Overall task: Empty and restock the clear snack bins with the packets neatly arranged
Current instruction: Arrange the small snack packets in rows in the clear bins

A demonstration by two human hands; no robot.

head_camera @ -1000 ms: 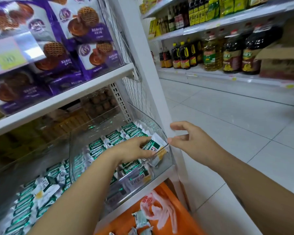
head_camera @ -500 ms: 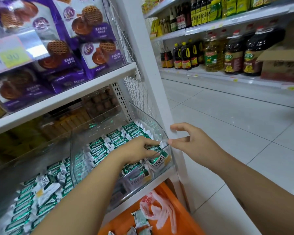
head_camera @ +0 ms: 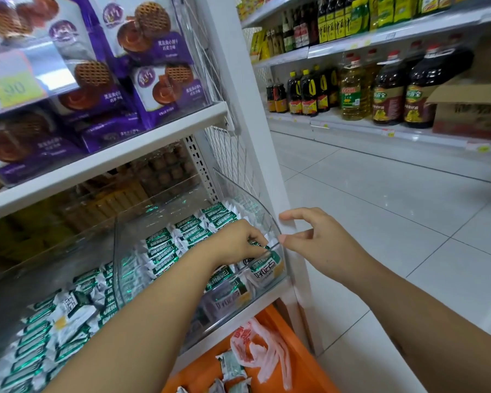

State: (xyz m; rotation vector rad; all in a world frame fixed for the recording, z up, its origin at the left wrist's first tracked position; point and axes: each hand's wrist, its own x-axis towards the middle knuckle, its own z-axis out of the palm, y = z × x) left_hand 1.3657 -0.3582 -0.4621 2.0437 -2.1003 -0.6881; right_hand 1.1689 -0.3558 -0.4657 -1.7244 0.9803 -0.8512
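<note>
restocking clear bin [head_camera: 267, 217], front corner
left hand [head_camera: 238, 239] fingers pinch a packet [head_camera: 267, 265]; right hand [head_camera: 318, 245] fingers loose, empty, at rim. seat it flat, aligned with rows.

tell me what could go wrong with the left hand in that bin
1. The left hand grips a packet by the front corner of the clear bin; it could tip over the rim into the orange basket.
2. The forearm lies across the neat rows; drawing it back might drag them askew.
3. The right hand seems not to hold the bin, so it may shift.
</note>
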